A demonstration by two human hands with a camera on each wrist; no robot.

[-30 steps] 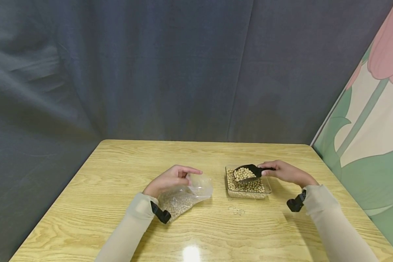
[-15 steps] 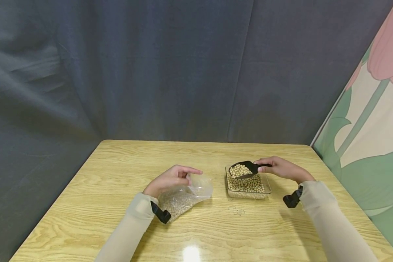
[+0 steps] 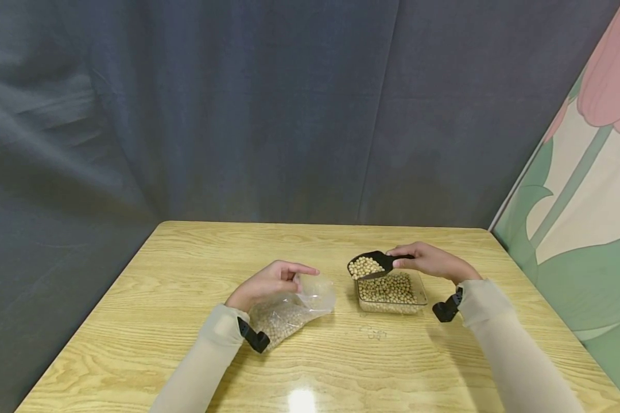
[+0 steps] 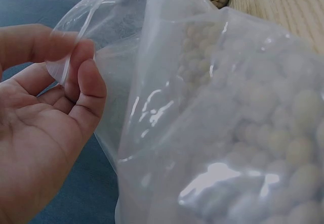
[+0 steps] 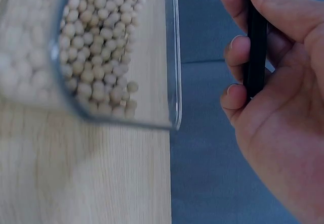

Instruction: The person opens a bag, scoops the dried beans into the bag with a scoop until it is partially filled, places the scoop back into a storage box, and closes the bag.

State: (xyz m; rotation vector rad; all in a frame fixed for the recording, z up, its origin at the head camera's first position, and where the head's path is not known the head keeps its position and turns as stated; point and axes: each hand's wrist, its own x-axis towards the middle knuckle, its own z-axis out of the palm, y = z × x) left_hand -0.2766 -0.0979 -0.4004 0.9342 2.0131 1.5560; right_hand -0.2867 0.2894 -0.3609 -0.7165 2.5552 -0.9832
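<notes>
My left hand (image 3: 268, 282) pinches the rim of a clear plastic bag (image 4: 152, 107) between thumb and fingers, and the bag's mouth gapes toward the right. Round pale beans (image 3: 281, 324) fill its lower part, which lies on the table. My right hand (image 3: 429, 261) grips the handle (image 5: 256, 52) of a black scoop (image 3: 381, 261) heaped with soybeans (image 3: 364, 267). The scoop hangs over the far left corner of a clear rectangular container (image 3: 418, 289), its lip pointing left toward the bag. More beans (image 5: 101, 47) lie inside the container.
Both stand on a light wood-grain table (image 3: 186, 344), a gap between bag and container. Faint markings (image 3: 373, 332) show on the tabletop in front of the container. A dark curtain (image 3: 268, 115) hangs behind, and a flower-patterned panel (image 3: 589, 218) stands at the right.
My right hand has lifted the loaded scoop out from over the beans and carried it left and slightly away, past the container's left rim. The left hand and bag have stayed in place.
</notes>
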